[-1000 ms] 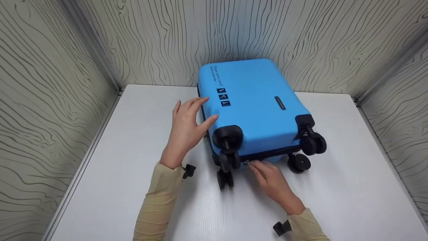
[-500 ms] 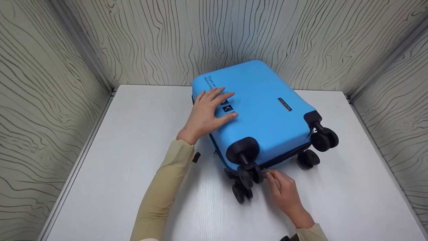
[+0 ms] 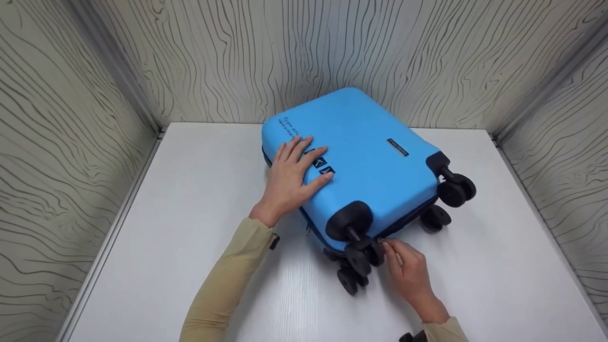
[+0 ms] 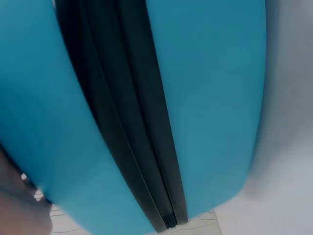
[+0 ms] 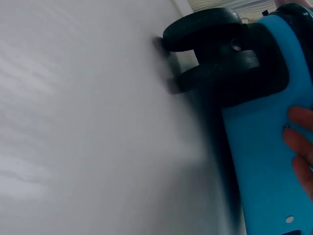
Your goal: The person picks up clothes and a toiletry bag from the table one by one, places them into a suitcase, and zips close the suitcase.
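Note:
A light blue hard-shell suitcase [image 3: 365, 128] lies on its broad side, turned at an angle, its black caster wheels [image 3: 357, 259] toward the person. Spread fingers of my left hand [image 3: 285, 185] rest on the shell beside the dark square icons. At the wheeled end, my right hand [image 3: 412, 270] pinches a small metal zipper pull [image 3: 380, 240] on the black seam next to a front wheel. The left wrist view shows the black seam band [image 4: 129, 112] along the suitcase's side. In the right wrist view, the right fingers [image 5: 299, 142] are at the blue end, partly cut off.
The suitcase lies on a white table [image 3: 204, 190]. Wood-grain patterned panels [image 3: 228, 61] rise behind it and at both sides. Another wheel pair [image 3: 456, 190] sticks out at the suitcase's right corner.
The suitcase has turned, its near wheeled corner swinging rightward and nearer. My left hand has gone from the side edge onto the shell. The right hand has moved slightly right with the zipper pull.

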Demonstrator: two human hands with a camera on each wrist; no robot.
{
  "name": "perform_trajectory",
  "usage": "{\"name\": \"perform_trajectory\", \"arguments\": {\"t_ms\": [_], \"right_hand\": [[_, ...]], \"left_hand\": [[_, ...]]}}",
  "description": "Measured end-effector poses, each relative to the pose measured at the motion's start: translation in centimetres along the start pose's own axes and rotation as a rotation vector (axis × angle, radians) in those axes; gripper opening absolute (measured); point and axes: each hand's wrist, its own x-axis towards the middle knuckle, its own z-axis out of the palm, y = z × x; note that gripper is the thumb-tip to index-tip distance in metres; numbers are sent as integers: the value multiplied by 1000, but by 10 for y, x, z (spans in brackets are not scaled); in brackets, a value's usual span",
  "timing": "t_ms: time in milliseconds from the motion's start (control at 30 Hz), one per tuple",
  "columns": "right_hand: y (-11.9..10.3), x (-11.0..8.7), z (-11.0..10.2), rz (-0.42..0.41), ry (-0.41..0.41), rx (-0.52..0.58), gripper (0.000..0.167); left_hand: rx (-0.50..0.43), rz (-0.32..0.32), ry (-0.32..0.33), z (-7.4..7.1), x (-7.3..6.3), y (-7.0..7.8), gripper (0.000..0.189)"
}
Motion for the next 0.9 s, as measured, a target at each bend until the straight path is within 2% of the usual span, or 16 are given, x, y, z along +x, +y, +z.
{"name": "perform_trajectory", "arguments": {"t_ms": [200,367,467,600,700,800,900], "right_hand": [[14,14,-7,24,23,-63,22],[36,34,-14,33,13,-194,24],[53,51,-18,64,-9,-265,25],[76,73,-21,150,-6,-286,28],[90,87,-23,223,-11,-257,21],[101,101,-25,319,-45,-204,20],[112,113,-27,393,-74,-182,23]], "left_hand": [[102,-61,69,4,-19,14,75],[203,-51,100,12,-30,25,90],[270,-46,84,18,-31,33,97],[370,-37,16,25,-27,45,97],[435,-14,-23,27,-19,50,94],[479,9,-11,31,-8,51,92],[499,19,43,40,3,51,91]]}}
